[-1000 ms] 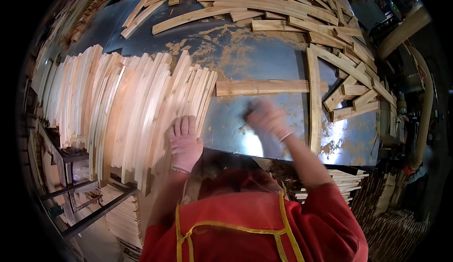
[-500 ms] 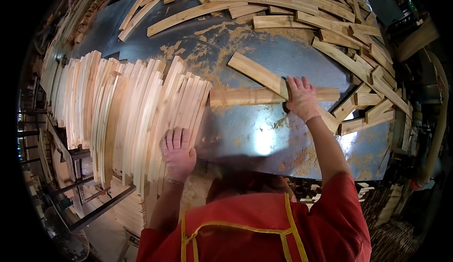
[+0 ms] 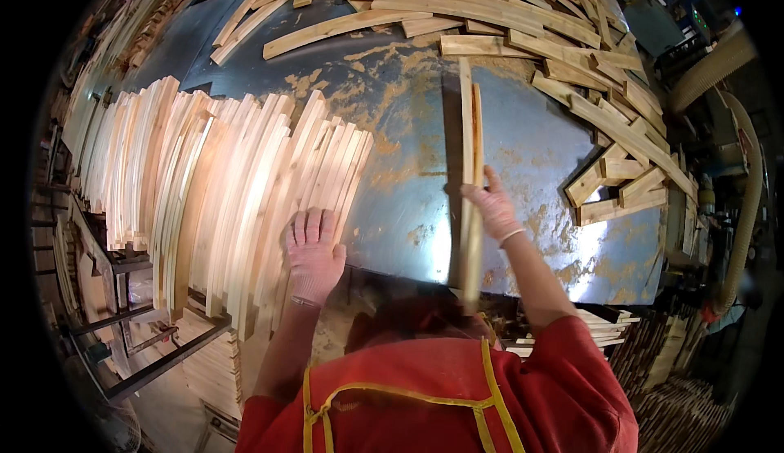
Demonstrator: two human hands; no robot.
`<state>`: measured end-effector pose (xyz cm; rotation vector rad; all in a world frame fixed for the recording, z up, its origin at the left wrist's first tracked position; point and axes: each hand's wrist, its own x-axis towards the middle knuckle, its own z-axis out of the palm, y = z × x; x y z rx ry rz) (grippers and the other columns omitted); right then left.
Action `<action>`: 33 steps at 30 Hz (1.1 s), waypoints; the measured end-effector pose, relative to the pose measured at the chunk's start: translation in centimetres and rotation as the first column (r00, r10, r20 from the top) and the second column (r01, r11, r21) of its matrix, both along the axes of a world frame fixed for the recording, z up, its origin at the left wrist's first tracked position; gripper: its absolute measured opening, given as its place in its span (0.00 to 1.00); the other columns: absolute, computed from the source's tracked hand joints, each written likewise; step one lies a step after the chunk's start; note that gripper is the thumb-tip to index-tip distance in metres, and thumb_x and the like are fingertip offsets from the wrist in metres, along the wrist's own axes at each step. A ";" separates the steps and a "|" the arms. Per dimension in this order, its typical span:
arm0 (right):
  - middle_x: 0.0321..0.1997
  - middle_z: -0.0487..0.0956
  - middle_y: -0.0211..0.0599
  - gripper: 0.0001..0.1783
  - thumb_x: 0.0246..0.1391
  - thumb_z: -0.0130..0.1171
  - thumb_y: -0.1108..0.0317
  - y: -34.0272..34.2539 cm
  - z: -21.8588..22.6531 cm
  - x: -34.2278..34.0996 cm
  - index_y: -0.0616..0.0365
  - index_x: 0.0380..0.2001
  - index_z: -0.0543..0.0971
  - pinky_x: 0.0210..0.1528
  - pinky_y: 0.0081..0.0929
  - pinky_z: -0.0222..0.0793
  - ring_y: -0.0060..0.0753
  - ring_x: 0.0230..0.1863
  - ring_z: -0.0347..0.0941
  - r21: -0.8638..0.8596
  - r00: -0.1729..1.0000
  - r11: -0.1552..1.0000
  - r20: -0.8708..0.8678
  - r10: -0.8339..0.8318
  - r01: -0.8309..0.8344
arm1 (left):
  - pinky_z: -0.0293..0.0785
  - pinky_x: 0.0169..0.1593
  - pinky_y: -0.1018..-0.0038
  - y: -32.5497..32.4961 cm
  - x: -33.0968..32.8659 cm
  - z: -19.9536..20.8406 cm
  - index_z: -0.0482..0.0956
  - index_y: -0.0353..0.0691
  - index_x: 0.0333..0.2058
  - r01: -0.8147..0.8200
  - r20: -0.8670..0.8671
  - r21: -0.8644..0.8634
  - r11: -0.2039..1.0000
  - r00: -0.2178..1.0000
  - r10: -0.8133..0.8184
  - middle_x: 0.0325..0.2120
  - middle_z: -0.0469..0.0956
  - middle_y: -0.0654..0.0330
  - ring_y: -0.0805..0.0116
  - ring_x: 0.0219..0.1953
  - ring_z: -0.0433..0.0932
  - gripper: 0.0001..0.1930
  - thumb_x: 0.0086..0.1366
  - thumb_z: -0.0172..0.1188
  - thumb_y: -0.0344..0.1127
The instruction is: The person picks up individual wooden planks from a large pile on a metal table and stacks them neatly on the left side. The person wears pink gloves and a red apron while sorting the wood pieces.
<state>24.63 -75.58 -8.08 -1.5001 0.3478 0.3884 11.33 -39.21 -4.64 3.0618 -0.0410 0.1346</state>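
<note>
My right hand (image 3: 493,208) grips two wooden boards (image 3: 467,126) that stand on edge side by side, pointing away from me over the metal table (image 3: 400,216). Their near ends are blurred and reach past the table's front edge. Flat on the near right end of a long row of upright boards (image 3: 261,175) lies my left hand (image 3: 315,249), fingers stretched out. Both hands seem to be in thin pale gloves.
Loose boards (image 3: 457,4) lie jumbled along the table's far side, and more boards (image 3: 629,131) are heaped at the right. Sawdust (image 3: 384,86) is scattered over the metal. A dark metal frame (image 3: 167,359) stands at the lower left, and a ribbed hose (image 3: 747,208) hangs far right.
The two boards that lay crossed flat on the table are now gathered in my right hand, turned lengthwise and set on edge. My right hand has come left and nearer; the left stays on the row.
</note>
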 end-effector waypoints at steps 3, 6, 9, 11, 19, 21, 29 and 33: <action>0.53 0.80 0.42 0.54 0.60 0.73 0.63 9.2 0.8 -4.4 0.60 0.79 0.51 0.53 0.35 0.79 0.38 0.49 0.77 0.207 0.982 0.960 -0.020 -0.186 0.186 | 0.51 0.77 0.48 0.5 0.1 -0.1 0.69 0.42 0.69 -0.003 -0.071 -0.098 0.995 0.997 -0.004 0.70 0.64 0.54 0.49 0.75 0.57 0.40 0.62 0.68 0.54; 0.52 0.79 0.39 0.53 0.63 0.71 0.63 15.7 -2.4 -8.4 0.56 0.80 0.48 0.53 0.37 0.78 0.36 0.49 0.76 0.272 0.995 0.959 0.020 -0.094 0.085 | 0.49 0.78 0.50 0.4 0.9 0.0 0.68 0.39 0.70 0.051 -0.126 -0.160 0.986 0.989 -0.072 0.71 0.64 0.51 0.47 0.75 0.57 0.44 0.64 0.65 0.63; 0.55 0.81 0.44 0.48 0.67 0.64 0.49 17.0 1.8 -9.9 0.56 0.80 0.54 0.56 0.39 0.77 0.45 0.51 0.77 0.276 0.803 0.869 -0.342 0.488 -0.411 | 0.44 0.79 0.48 -0.5 2.0 1.6 0.66 0.37 0.72 0.092 -0.203 -0.127 0.988 0.972 -0.116 0.72 0.63 0.51 0.49 0.77 0.55 0.47 0.65 0.62 0.66; 0.58 0.82 0.42 0.45 0.66 0.63 0.47 14.5 0.6 -8.4 0.55 0.78 0.61 0.57 0.38 0.77 0.45 0.54 0.78 0.154 0.746 0.770 -0.190 0.638 -0.619 | 0.43 0.80 0.47 -0.6 2.0 1.6 0.65 0.37 0.72 0.130 -0.201 -0.012 0.991 0.971 -0.130 0.73 0.62 0.52 0.49 0.77 0.54 0.45 0.65 0.63 0.61; 0.64 0.79 0.46 0.40 0.65 0.71 0.62 -8.1 -1.2 8.2 0.63 0.74 0.65 0.68 0.34 0.71 0.39 0.64 0.77 -0.095 0.983 0.986 0.111 0.147 -0.137 | 0.45 0.80 0.42 -2.7 2.3 0.4 0.68 0.35 0.69 0.101 -0.055 0.044 0.994 0.994 -0.099 0.69 0.65 0.49 0.45 0.74 0.59 0.43 0.56 0.67 0.47; 0.65 0.79 0.52 0.46 0.59 0.74 0.62 -16.9 -3.8 13.8 0.59 0.76 0.64 0.68 0.38 0.72 0.48 0.65 0.77 -0.477 0.894 0.862 0.443 0.066 0.172 | 0.47 0.79 0.40 -3.2 3.2 1.3 0.69 0.35 0.68 0.114 -0.084 0.042 0.993 0.990 -0.110 0.68 0.66 0.49 0.44 0.73 0.60 0.42 0.55 0.68 0.46; 0.83 0.58 0.48 0.66 0.44 0.78 0.43 -27.6 9.0 23.5 0.46 0.81 0.55 0.83 0.43 0.51 0.53 0.83 0.54 -0.970 0.966 -0.168 -0.203 0.157 -0.177 | 0.52 0.77 0.36 -2.6 2.4 -1.9 0.71 0.36 0.64 0.082 -0.047 0.074 0.994 0.996 -0.079 0.67 0.68 0.46 0.40 0.72 0.63 0.41 0.50 0.70 0.42; 0.82 0.61 0.50 0.71 0.37 0.81 0.41 -24.7 5.4 25.9 0.45 0.82 0.54 0.83 0.42 0.52 0.54 0.82 0.55 -0.941 0.784 -0.130 -0.332 0.524 -0.312 | 0.53 0.77 0.36 -2.4 2.9 -1.4 0.70 0.36 0.64 0.115 -0.048 0.072 0.991 0.993 -0.111 0.67 0.68 0.45 0.38 0.71 0.64 0.42 0.49 0.70 0.41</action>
